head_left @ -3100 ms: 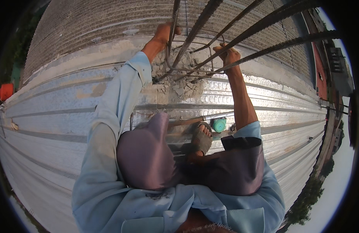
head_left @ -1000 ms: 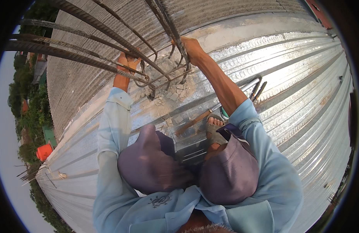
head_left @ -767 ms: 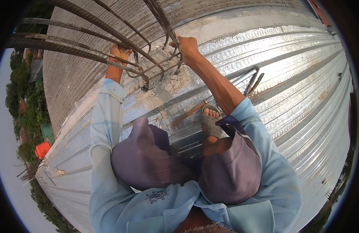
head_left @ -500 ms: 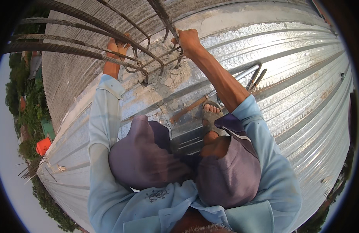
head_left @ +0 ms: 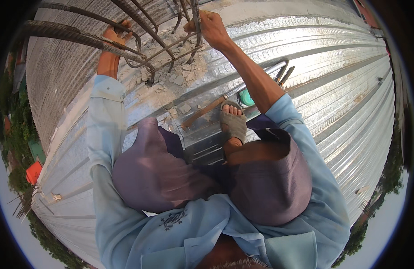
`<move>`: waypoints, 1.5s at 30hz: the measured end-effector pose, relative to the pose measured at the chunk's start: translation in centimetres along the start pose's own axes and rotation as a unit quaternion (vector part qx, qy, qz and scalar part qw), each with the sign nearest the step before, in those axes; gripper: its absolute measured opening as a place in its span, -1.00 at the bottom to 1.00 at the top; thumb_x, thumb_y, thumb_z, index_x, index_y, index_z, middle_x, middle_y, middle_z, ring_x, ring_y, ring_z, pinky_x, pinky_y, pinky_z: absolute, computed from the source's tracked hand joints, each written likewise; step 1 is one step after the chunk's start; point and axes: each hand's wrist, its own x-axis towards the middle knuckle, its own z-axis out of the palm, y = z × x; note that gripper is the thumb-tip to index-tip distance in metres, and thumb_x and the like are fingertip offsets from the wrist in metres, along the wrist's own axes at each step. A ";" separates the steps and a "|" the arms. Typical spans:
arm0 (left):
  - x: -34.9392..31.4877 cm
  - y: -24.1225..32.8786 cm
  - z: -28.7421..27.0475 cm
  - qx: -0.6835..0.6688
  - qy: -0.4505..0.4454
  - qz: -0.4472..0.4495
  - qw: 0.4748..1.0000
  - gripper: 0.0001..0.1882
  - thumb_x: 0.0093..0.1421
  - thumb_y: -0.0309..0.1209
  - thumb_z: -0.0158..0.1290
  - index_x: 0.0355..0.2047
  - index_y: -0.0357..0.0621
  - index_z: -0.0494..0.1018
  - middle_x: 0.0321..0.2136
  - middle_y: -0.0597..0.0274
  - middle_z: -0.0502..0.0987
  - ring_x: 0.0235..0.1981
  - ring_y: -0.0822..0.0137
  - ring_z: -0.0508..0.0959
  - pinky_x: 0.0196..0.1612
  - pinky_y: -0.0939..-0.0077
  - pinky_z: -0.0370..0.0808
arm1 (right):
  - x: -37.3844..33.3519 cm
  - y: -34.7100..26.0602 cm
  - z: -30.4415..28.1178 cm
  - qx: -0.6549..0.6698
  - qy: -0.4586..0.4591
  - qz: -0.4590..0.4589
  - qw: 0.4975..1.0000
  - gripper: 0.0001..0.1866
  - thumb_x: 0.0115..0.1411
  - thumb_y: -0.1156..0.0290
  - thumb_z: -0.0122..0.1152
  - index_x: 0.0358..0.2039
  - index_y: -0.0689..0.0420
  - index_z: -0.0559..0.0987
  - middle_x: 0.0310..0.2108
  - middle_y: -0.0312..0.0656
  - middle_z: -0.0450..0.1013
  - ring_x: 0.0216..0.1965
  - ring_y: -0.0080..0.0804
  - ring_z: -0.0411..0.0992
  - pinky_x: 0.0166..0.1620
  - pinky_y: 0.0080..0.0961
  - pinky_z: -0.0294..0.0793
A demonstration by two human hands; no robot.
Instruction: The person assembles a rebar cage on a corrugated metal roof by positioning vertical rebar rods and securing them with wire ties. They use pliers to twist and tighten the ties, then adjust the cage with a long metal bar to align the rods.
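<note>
Several rusty ribbed rebars (head_left: 148,33) rise from a patch of broken concrete (head_left: 175,78), joined by thinner bent tie bars. My right hand (head_left: 213,30) is closed around an upright rebar on the right side of this cluster, its thumb side toward the tie bars. At the left side, my left hand (head_left: 114,36) has its fingers curled at the bars; a rebar crosses in front of it, so exactly which bar it grips is partly hidden. Both arms stretch forward past my bent knees.
Corrugated metal sheets (head_left: 341,85) spread right and underfoot. Near my sandalled foot (head_left: 234,123) lie a wooden-handled tool (head_left: 202,112), a green round object (head_left: 246,97) and a metal tool with black handles (head_left: 284,74). An orange container (head_left: 34,172) stands beyond the left roof edge.
The view has shifted, so the bars and hands appear higher and further left. The green round object now shows beside my foot. Both hands stay at the rebar cluster.
</note>
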 end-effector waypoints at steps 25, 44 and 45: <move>-5.5 2.7 -1.0 -0.013 0.043 -0.014 0.999 -0.67 0.46 -0.26 -0.14 -0.05 -0.26 0.48 -0.11 0.00 0.59 -0.07 0.14 0.60 0.03 0.18 0.57 | -16.5 8.3 -11.7 -0.500 -0.281 0.052 0.818 -0.73 0.19 0.28 0.27 -0.19 0.20 0.56 -0.25 0.11 0.53 -0.19 0.09 0.53 -0.13 -0.09 0.50; -38.8 -6.5 -22.7 -0.043 0.439 -0.012 0.897 -0.68 0.37 -0.33 -0.03 -0.05 -0.31 0.53 -0.20 0.04 0.66 -0.27 0.23 0.67 -0.18 0.40 0.57 | -7.2 8.2 -6.1 -0.525 -0.620 0.053 0.581 -0.75 0.17 0.27 0.26 -0.21 0.15 0.60 -0.38 0.03 0.59 -0.28 -0.04 0.59 -0.18 -0.21 0.54; -44.2 -7.7 -23.1 -0.040 0.500 -0.052 0.863 -0.68 0.36 -0.33 -0.03 -0.05 -0.32 0.53 -0.21 0.04 0.66 -0.27 0.23 0.67 -0.19 0.41 0.57 | -7.9 8.1 -2.9 -0.520 -0.613 0.128 0.580 -0.74 0.18 0.26 0.27 -0.22 0.16 0.61 -0.38 0.01 0.59 -0.29 -0.10 0.58 -0.20 -0.25 0.53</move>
